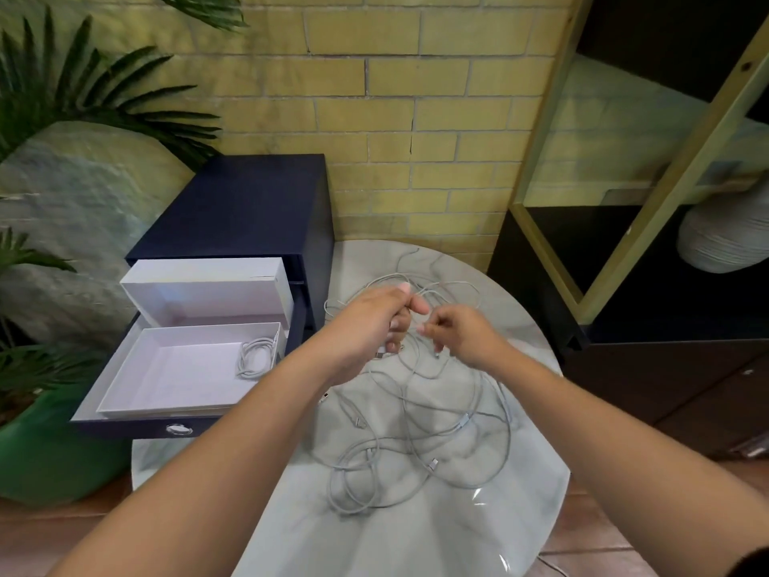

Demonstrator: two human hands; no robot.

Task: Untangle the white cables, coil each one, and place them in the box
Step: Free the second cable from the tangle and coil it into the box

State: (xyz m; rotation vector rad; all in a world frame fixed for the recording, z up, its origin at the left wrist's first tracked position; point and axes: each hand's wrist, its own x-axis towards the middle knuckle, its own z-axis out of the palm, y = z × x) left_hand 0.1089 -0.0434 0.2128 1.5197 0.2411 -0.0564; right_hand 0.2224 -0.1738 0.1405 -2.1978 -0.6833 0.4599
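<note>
Pinching a strand of the white cables (416,431) with the left hand (374,322), fingers curled and thumb pressed on top, above the far half of the round marble table (395,543). Pinching another strand with the right hand (462,335), fingers likewise curled, close beside the left and also over the table's far half. Holding those strands raised off the table, with the rest of the tangle spread in loose overlapping loops across the table's middle, several plugs showing among them.

Just left of the table: a dark blue cabinet (249,210) with its drawer (137,426) pulled out. In that drawer: the white box (125,393), open, with one coiled cable (256,356) lying in the far corner nearest the table. Behind the box, left of the table too: a white lid (199,293) propped on edge. Farther left of the table: a green pot (50,451) with a palm. Behind the table: a yellow brick wall (416,97). Right of the table: dark shelving (624,368) holding a pale ribbed vase (724,239).
</note>
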